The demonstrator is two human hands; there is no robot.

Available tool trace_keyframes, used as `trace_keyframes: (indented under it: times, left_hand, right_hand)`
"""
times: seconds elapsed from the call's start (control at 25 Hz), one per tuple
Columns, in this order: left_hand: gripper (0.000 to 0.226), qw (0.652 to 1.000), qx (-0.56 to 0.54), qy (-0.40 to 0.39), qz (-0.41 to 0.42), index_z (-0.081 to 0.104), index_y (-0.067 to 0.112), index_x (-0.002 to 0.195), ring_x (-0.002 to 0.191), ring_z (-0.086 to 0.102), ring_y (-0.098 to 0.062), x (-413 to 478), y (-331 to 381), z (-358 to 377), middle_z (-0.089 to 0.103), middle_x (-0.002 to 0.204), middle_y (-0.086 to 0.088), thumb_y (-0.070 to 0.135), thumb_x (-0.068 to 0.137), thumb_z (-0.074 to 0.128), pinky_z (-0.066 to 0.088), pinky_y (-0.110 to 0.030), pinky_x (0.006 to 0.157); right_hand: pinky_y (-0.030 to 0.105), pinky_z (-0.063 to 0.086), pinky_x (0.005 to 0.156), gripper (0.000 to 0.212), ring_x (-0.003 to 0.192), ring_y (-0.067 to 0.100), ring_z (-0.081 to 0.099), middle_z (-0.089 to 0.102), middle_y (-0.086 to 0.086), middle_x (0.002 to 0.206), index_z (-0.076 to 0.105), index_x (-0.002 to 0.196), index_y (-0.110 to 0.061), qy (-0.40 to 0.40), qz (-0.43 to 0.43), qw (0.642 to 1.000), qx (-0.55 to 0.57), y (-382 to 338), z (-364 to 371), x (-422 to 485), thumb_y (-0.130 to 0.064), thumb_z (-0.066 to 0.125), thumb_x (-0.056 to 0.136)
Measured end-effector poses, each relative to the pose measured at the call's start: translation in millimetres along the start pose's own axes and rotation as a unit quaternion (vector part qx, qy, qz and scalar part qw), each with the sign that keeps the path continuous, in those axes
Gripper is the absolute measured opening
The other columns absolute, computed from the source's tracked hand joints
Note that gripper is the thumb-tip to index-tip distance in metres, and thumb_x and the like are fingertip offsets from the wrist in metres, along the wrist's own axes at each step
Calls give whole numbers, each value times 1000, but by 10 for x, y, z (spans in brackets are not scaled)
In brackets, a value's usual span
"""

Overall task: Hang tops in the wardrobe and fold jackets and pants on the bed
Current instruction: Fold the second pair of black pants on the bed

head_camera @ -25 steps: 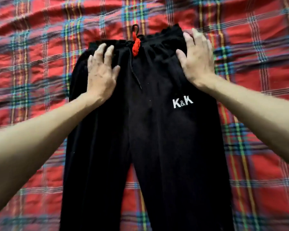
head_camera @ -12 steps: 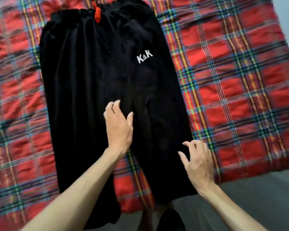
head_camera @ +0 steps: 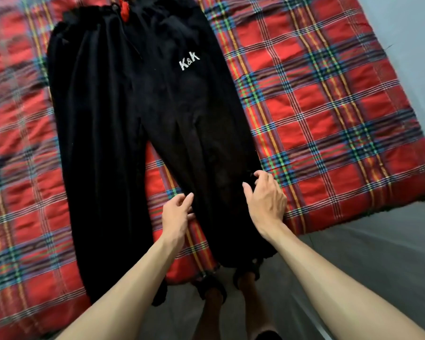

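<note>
Head view: the pants (head_camera: 103, 119) are lying flat, front up, on the bed (head_camera: 317, 106). The waistband is at the far end and both legs are running toward the person, with the hems reaching the near edge. The folding step is only beginning.

Both hands are working on the leg at the person's right. The left hand (head_camera: 178, 209) is touching its inner edge, and I cannot tell whether its grip is closing on cloth. The right hand (head_camera: 265, 197) is curling over the outer edge, its grip apparently pinching the fabric between fingers and thumb.

The next move, I judge, is calling for lifting this leg and laying it over the other, seams lined up, without dragging the waistband askew.

White lettering (head_camera: 189, 62) on the hip is reading "K&K". A red drawstring (head_camera: 125, 12) is showing at the waistband, and no other writing is legible.
</note>
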State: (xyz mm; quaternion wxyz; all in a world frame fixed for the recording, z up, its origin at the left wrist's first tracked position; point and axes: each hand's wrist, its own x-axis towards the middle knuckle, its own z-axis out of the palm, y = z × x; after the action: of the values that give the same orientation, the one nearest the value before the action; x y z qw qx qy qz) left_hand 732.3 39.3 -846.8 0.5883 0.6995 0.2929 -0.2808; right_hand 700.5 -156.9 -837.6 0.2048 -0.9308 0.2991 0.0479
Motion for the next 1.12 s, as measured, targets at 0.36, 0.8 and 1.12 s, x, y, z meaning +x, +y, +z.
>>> trace_keyframes:
  times: [0.36, 0.8, 1.12]
  left_hand:
    - [33, 999, -36, 8, 5, 34, 21, 75, 65, 45, -23, -89, -157, 4, 41, 80, -7, 24, 99, 56, 45, -29, 55]
    - [23, 994, 3, -104, -41, 65, 11, 115, 103, 69, -18, -535, -400, 220, 73, 111, -5, 23, 95, 62, 55, -29, 83]
    - [50, 989, -104, -80, -75, 69, 12, 110, 96, 68, -23, -880, -659, 297, 73, 106, -4, 53, 84, 63, 53, -34, 81]
  right_hand:
    - [30, 37, 73, 12, 78, 12, 49, 55, -3, 79, 58, 84, -18, -112, 96, 927, 346, 161, -155, 270, -15, 57, 95]
    - [37, 48, 79, 26, 99, 32, 64, 70, 7, 107, 63, 115, -16, -88, -5, 995, -39, 430, -355, -222, -28, 61, 93]
    - [32, 53, 89, 32, 98, 22, 69, 74, 9, 103, 70, 107, 1, -239, 279, 754, 544, 825, -344, -231, -27, 59, 97]
